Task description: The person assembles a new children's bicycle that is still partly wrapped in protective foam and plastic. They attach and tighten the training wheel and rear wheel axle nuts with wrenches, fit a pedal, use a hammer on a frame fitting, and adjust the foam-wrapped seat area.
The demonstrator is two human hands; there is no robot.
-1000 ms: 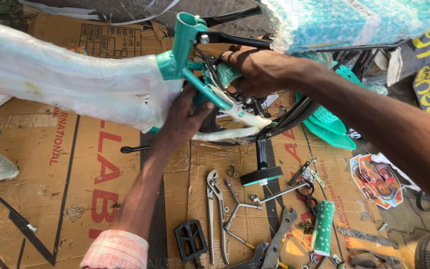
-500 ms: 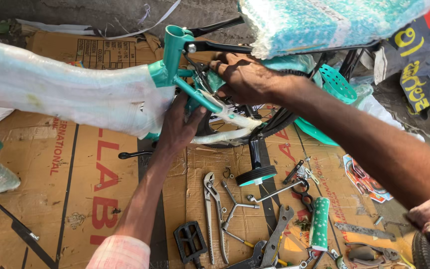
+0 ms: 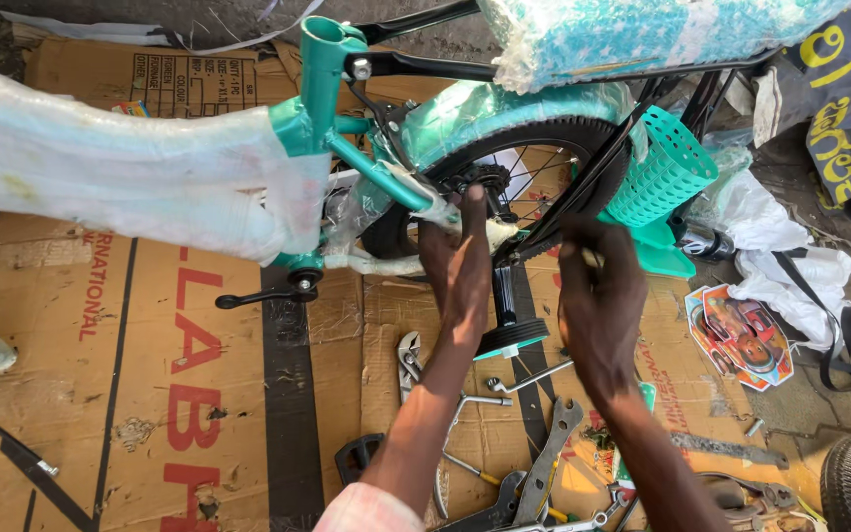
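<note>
Shifting noted against the picture half a second back: the right hand (image 3: 598, 296) has come off the frame joint high up and now sits lower, beside the rear wheel (image 3: 524, 187), its fingers (image 3: 583, 258) curled narrow round a small pale part that I cannot identify. The left hand (image 3: 457, 258) has slid from under the wrapped frame tube toward the wheel hub, fingers (image 3: 475, 212) stretched flat against the wrapped chain stay, holding nothing that I can see. Reading: the work has moved from the upper frame to the wheel axle region.

Position: the teal bicycle frame (image 3: 322, 94) hangs over flattened cardboard (image 3: 199, 394) on the floor, rear wheel just above both hands.

Count: one rear wheel mounted, one teal basket (image 3: 662, 167), one training wheel (image 3: 509, 340) standing below the hands, one loose pedal (image 3: 355, 458), one crank arm (image 3: 268, 294), one pliers (image 3: 408, 357), several spanners (image 3: 554, 443), exact number unclear.
</note>
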